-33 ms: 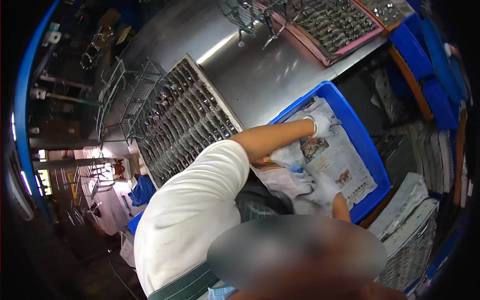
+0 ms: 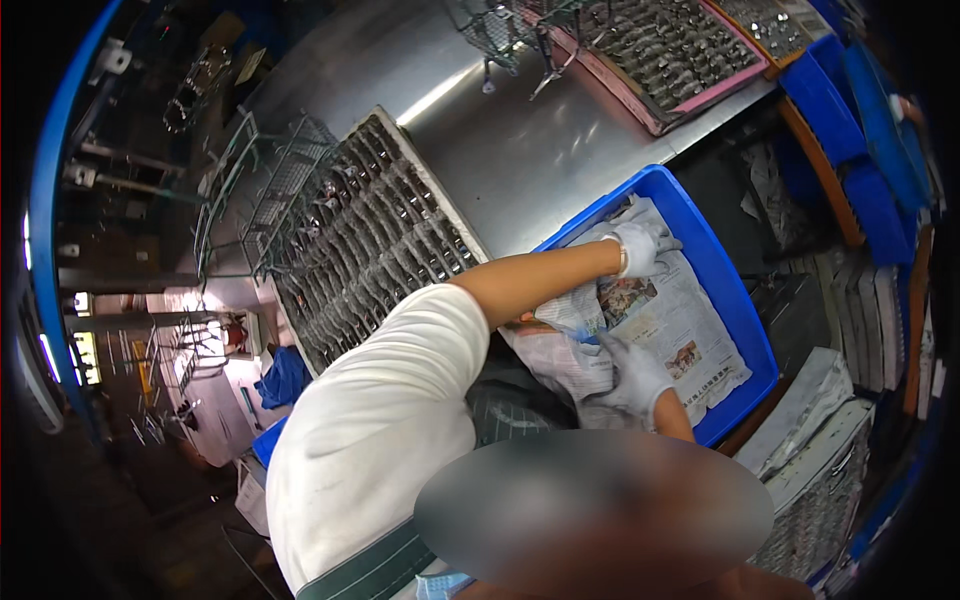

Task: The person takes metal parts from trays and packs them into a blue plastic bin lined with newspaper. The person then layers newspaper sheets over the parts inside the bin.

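newspaper [image 2: 690, 318], between left grip [image 2: 645, 248] and right grip [image 2: 640, 380], in blue bin [image 2: 758, 335]

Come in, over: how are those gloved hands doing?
Left hand on newspaper; right hand at its near side. Newspaper lies in blue bin. Left forearm hides part of rim.

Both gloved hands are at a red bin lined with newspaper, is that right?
Not quite: the bin is blue, as the head view shows. The gloved left hand and gloved right hand are at the blue bin, and newspaper lines it.
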